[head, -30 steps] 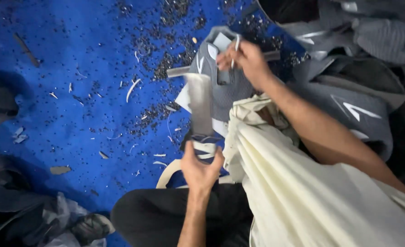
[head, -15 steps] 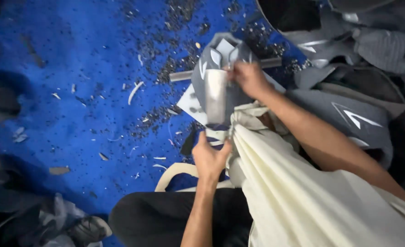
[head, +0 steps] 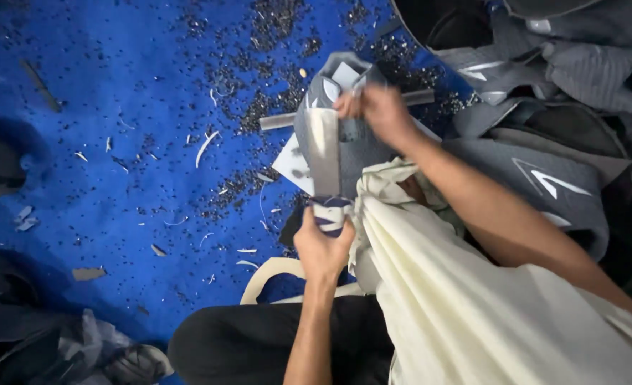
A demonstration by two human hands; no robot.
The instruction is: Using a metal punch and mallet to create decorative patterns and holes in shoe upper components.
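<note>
A grey shoe-upper piece with white markings and a pale strip down its middle is stretched between my two hands, above my lap. My left hand grips its near end, fingers closed around the dark and white edge. My right hand pinches its far end, over a blue mat. A cream cloth drapes over my right leg, just right of the piece. A grey rod lies on the mat behind the piece.
Dark punched scraps and white slivers litter the blue mat. A heap of grey shoe uppers with white marks lies at the right. A dark bin is at the top. Crumpled grey material lies at the bottom left.
Both hands have turned and stretched the grey piece out lengthwise. My right hand has moved slightly toward me and to the left with the far end.
</note>
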